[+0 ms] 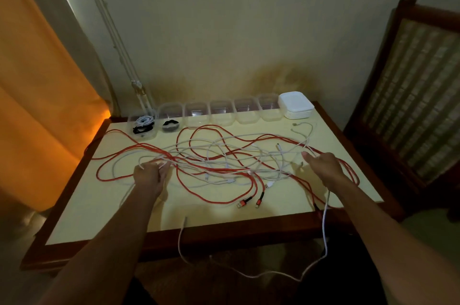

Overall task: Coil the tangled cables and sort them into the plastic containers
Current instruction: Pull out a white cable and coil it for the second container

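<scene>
A tangle of red cables [199,130] and white cables [234,180] sprawls across the pale yellow table [104,215]. My left hand [150,175] grips white cable strands at the tangle's left side. My right hand [323,166] is curled over cables at the right side, and a white cable [324,225] runs from under it over the table's front edge. Two red plugs [250,201] lie near the front. A row of clear plastic containers [221,113] lines the back edge; the leftmost container [143,124] holds coiled black and white cables, its neighbour [170,121] a dark coil.
A stack of white lids [296,105] stands at the back right of the row. An orange curtain [44,80] hangs to the left, a wooden chair [413,95] stands to the right. The table's dark wooden rim [224,232] frames the top.
</scene>
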